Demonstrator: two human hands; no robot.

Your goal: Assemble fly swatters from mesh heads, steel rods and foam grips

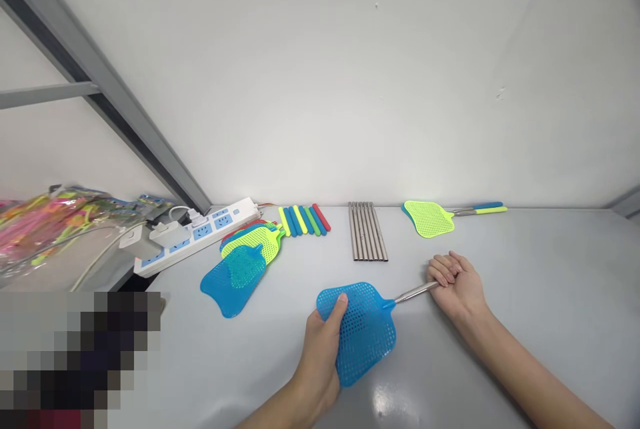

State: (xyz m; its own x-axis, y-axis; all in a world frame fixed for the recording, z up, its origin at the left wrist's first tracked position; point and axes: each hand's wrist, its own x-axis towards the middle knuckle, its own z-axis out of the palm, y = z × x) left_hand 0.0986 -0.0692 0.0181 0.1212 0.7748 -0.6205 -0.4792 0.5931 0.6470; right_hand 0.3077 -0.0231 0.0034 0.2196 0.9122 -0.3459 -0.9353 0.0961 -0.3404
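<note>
My left hand point(323, 356) grips a blue fly swatter head point(367, 332) by its left edge, thumb on top of the mesh. A metal rod point(416, 292) joins the neck of this head, and my right hand point(457, 286) has its fingers curled around the rod's other end. Whether that end carries a handle is hidden in the fist. Left of my hands lies a fanned pile of loose swatter heads, with a blue head point(234, 282) in front and a yellow head point(270, 242) behind it. Several metal rods point(367, 232) lie side by side beyond my hands.
Several coloured handles point(304, 220) lie in a row near the wall. Swatters with handles, a yellow one point(430, 218) on top, rest at the back right. A white power strip point(200, 236) with plugs sits at the left, near plastic-wrapped goods point(65, 222) and a grey frame post point(110, 89).
</note>
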